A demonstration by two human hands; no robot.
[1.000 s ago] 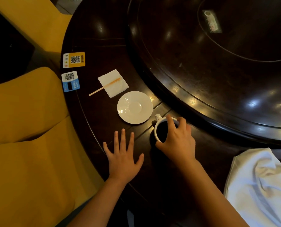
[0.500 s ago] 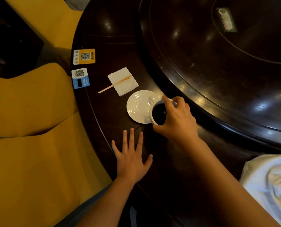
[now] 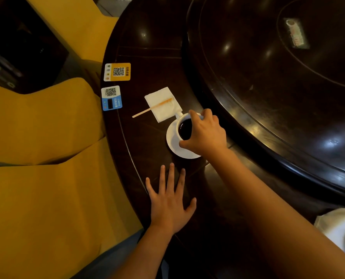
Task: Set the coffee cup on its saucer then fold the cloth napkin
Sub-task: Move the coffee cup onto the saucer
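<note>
Since half a second ago the coffee cup [image 3: 184, 127] has travelled from the saucer's near right edge to over its middle, carried by the right hand [image 3: 204, 135], whose fingers and thumb are curled over the rim from above; the cup is full of dark coffee and its handle points up-left toward the paper napkin [image 3: 163, 104]. Whether its base already sits on the saucer [image 3: 172, 144] or hangs just above it cannot be told. Flat on the dark table [image 3: 147, 47], near the person and just below the saucer, lies the left hand [image 3: 169, 204], fingers spread and holding nothing. For the fold to come, what matters is that the white cloth napkin [image 3: 340, 228] lies crumpled at the lower right corner of the view, well apart from both hands and on the right arm's side, so the right hand is likely the nearer one once it lets go of the cup; the cloth is cut off by the frame, so its long axis cannot be judged. A wooden stir stick [image 3: 152, 108] rests across the paper napkin. Two cards with QR codes, one orange [image 3: 117, 71] and one blue [image 3: 111, 98], carry small print too fine to read.
</note>
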